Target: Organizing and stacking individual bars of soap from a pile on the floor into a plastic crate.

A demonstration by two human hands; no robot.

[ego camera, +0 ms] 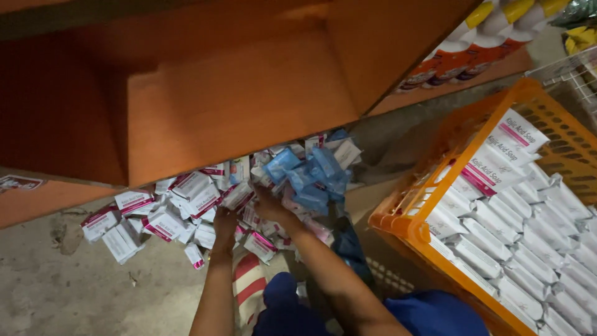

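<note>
**Both hands in the soap pile under the orange shelf**

A rough grey concrete floor (74, 280) runs beneath an orange wooden shelf unit (236, 93) whose lowest board overhangs a loose heap of small white-and-pink cardboard soap boxes (168, 211). The heap spreads from left to right across the floor, its far edge hidden under the board. Mixed into its right part is a cluster of soft blue plastic-wrapped packets (311, 177).

The left hand (224, 227) rests knuckles-up on the boxes at the middle of the heap, fingers curled down among them; whether it has closed on one I cannot tell. The right hand (268, 204) lies just beside it, a little farther in and to the right, fingers buried at the foot of the blue packets, its grip likewise hidden. The blue packets sit ahead and to the right of both hands, so the right hand is the nearer; the white boxes fan out mostly to the left, closer to the left hand.

To the right stands an orange plastic lattice crate (423, 205) packed with neat rows of similar white boxes. On a higher shelf stand orange-and-white bottles with yellow caps (472, 37).
</note>
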